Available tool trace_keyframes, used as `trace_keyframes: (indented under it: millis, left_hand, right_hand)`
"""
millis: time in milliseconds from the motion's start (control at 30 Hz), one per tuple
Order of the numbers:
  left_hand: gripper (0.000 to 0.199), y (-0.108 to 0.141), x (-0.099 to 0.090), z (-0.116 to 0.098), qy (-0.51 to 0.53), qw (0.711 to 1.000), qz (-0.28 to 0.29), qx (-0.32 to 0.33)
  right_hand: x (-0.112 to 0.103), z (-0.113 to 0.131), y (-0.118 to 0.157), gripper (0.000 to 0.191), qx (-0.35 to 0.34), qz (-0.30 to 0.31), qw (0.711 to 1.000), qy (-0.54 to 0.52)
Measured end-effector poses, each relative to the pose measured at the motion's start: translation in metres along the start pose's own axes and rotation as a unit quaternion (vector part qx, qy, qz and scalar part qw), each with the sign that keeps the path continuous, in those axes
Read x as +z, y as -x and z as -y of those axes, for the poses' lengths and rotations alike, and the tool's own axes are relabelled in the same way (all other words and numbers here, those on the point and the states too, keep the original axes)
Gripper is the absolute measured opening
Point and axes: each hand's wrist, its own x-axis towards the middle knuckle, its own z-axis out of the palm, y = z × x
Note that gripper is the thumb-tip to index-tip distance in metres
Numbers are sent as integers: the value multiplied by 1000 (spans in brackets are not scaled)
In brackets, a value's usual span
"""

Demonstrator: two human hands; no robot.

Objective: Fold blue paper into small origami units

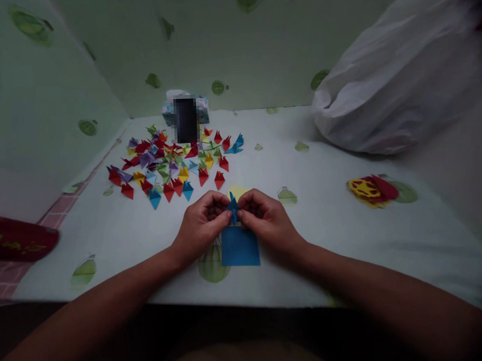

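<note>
Between my two hands, near the middle of the table, a small folded blue paper crane is held with its point upward. My left hand pinches its left side between thumb and curled fingers. On the other side, the thumb and fingers of my right hand are closed on it too. Just below lies a flat blue paper square. A piece of yellow paper shows partly behind the crane; my fingers hide the rest.
Many folded paper cranes in several colours spread across the back left. Behind them stand a tissue box and a dark, blurred-out rectangle. A white plastic bag fills the back right, near red and yellow cut-outs. A red object lies left.
</note>
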Motion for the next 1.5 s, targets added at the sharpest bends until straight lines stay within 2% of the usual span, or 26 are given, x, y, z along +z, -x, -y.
trace_keyframes:
  millis: [133, 300, 433, 667, 933, 1233, 1367, 1500]
  left_hand:
    - [13, 0, -1, 0, 26, 1000, 13, 3]
    - [1, 0, -4, -4, 9, 999, 21, 44]
    - [3, 1, -6, -7, 25, 998, 37, 47]
    - [10, 1, -5, -5, 55, 998, 26, 19]
    - [21, -2, -3, -4, 91, 996, 8, 2]
    - [22, 1, -1, -5, 27, 999, -24, 29]
    - [23, 0, -1, -5, 43, 999, -11, 24]
    - [23, -1, -2, -3, 74, 996, 22, -32]
  right_hand:
    - [0, 2, 1, 6, -21, 8, 1000, -12]
    - [-1, 3, 3, 4, -47, 17, 998, -30]
    - [-2, 5, 3, 5, -51, 6, 998, -40]
    - [-1, 9, 4, 3, -38, 4, 998, -47]
    - [0, 8, 2, 9, 8, 16, 993, -116]
    - [-2, 8, 2, 14, 31, 47, 992, -111]
    - [-1, 6, 2, 17, 37, 28, 994, -96]
    - [-1, 5, 1, 20, 48, 2, 993, -105]
